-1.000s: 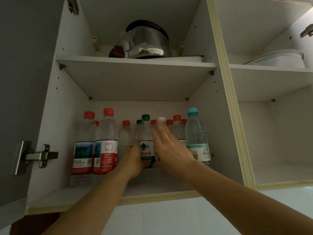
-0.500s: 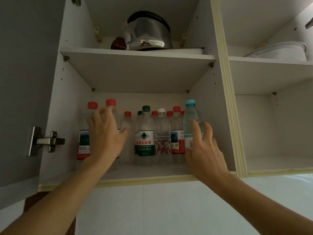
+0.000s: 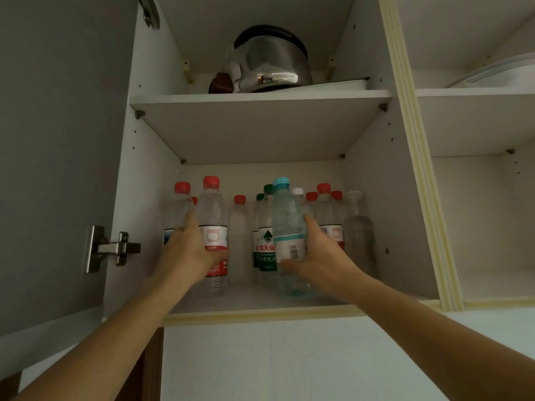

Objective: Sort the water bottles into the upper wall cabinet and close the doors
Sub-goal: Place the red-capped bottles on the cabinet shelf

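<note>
From the head view, looking up into the open upper wall cabinet [image 3: 150, 180], both arms reach onto the lower shelf [image 3: 260, 299], where the water bottles stand upright in loose rows. The left hand [image 3: 188, 250] is wrapped round the red-labelled bottle [image 3: 212, 227] at label height, thumb towards the near side, just beside another red-capped bottle [image 3: 179, 206] at the far left; a grip at the middle of the body likely serves to slide it without tipping it. The right hand [image 3: 315, 256] clasps the blue-capped bottle [image 3: 286, 227] from its right side, fingers curled round the label, and holds it at the near edge in front of the green-labelled bottles [image 3: 265, 244]. Its base seems to sit on or just above the shelf; which of the two cannot be told. To the right a cluster of red-capped bottles [image 3: 327, 209] stands behind the hand, and a bare, clear bottle [image 3: 357, 235] stands near the right wall. Grouping by cap and label appears to be the aim, so the blue one probably wants a spot of its own. A steel kettle [image 3: 270, 62] rests on the shelf above. The grey door [image 3: 58, 140] at left hangs open on its hinge [image 3: 113, 248], so closing is not yet done.
</note>
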